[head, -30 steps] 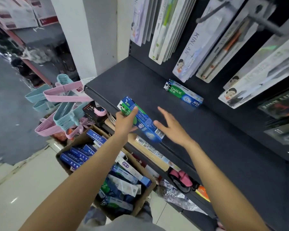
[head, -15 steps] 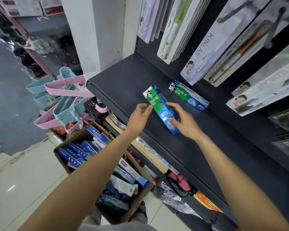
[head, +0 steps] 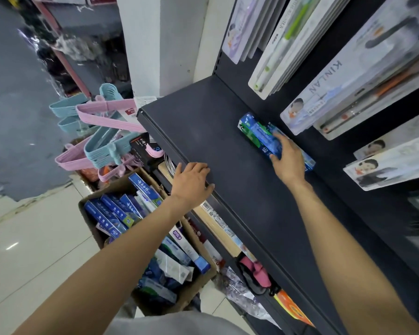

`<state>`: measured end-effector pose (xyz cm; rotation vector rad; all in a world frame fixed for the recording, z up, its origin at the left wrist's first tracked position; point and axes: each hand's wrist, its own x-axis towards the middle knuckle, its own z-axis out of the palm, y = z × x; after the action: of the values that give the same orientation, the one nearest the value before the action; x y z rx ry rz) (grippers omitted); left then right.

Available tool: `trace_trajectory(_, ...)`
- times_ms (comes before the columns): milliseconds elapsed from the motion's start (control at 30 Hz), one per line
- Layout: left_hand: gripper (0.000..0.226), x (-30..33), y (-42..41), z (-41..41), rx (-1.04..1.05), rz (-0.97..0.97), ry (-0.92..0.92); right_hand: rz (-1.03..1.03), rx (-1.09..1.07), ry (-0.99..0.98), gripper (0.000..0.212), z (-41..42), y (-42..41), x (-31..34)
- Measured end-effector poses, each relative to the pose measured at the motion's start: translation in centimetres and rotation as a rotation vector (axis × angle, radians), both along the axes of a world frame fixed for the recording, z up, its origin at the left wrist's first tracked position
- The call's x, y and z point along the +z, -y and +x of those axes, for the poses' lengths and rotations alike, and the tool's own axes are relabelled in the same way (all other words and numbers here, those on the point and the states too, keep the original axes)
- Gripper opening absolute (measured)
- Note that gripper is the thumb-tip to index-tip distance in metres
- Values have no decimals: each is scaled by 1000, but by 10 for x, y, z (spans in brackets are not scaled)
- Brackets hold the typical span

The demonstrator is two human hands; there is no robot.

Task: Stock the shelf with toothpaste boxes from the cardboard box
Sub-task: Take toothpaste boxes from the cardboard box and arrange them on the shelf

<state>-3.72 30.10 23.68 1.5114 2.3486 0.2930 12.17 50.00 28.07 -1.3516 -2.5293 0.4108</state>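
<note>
A blue and green toothpaste box (head: 259, 136) lies at the back of the dark shelf (head: 203, 131), against another toothpaste box (head: 309, 163) that my hand mostly hides. My right hand (head: 287, 160) rests on the near end of the blue and green box, fingers wrapped over it. Its palm down and fingers spread, my left hand (head: 191, 181) hovers over the shelf's front edge and holds nothing. The cardboard box (head: 96, 228) stands on the floor below, with several toothpaste boxes (head: 114, 211) inside.
Carded toothbrush packs (head: 324, 88) hang above the shelf's back. Pink and blue hangers (head: 99, 131) are piled left of the shelf. A lower shelf (head: 223, 228) holds packaged goods. White tiled floor (head: 34, 250) spreads to the left.
My right hand has carried the toothpaste box from the shelf's front to the back, beside the box lying there. My left hand let go and drew back to the front edge.
</note>
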Motion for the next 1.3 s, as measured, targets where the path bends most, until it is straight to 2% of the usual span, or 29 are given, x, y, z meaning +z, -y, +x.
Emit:
trace_trajectory(33,58,6,-2,0,96,50,139,96,34,-6,54,-2,13,5)
trace_trajectory(67,61,13,-4,1,238,116,436,215,84,-6,52,-2,31,8)
trace_trajectory(133,63,36,-12,7,484,240,1332,437,199,-6,51,-1,72,9)
trace_trajectory(167,59,42,-17,11,551,313,1612,512,254,4,51,0,92,7)
trace_trajectory(200,52,44,-22,16,591,404,1719,554,296,29,49,-1,108,4)
trace_trajectory(267,42,47,-25,25,692,550,1670,554,317,106,44,-1,131,1)
trace_trajectory(333,42,45,-23,27,696,605,1636,407,275,84,40,1,141,10)
trace_trajectory(367,43,42,-23,24,656,602,1653,261,220,3,38,1,142,19)
trace_trajectory(467,40,43,-23,17,469,554,1652,-350,90,-212,39,6,131,41)
trace_trajectory(500,40,44,-24,18,423,535,1631,-493,79,-275,42,10,125,41)
trace_trajectory(533,40,45,-26,21,396,505,1580,-520,75,-293,45,14,118,38)
trace_trajectory(567,41,45,-28,23,381,461,1470,-436,72,-266,47,18,111,34)
trace_trajectory(600,46,42,-29,25,356,403,1273,-276,65,-197,47,21,100,26)
trace_trajectory(667,58,27,-25,21,206,233,689,15,40,-41,48,26,72,8)
trace_trajectory(733,60,13,-14,19,25,138,216,110,-8,58,47,26,42,-9)
trace_trajectory(767,59,8,-8,19,-38,111,91,113,-29,87,47,25,28,-15)
trace_trajectory(833,55,-2,1,19,-119,46,-26,99,-78,130,48,21,6,-23)
trace_trajectory(900,51,-7,7,18,-185,30,-78,120,-128,191,48,16,-5,-27)
trace_trajectory(967,46,-10,13,12,-183,116,-18,205,-156,209,42,10,1,-24)
trace_trajectory(1033,41,-11,28,4,-110,268,82,263,-137,141,35,4,30,-20)
trace_trajectory(1133,33,-20,74,-11,-18,451,141,212,9,-1,27,-4,116,-22)
trace_trajectory(1233,28,-45,137,-37,42,439,158,136,201,-41,25,-19,206,-40)
trace_trajectory(1300,28,-71,174,-58,70,321,182,39,288,16,29,-34,247,-62)
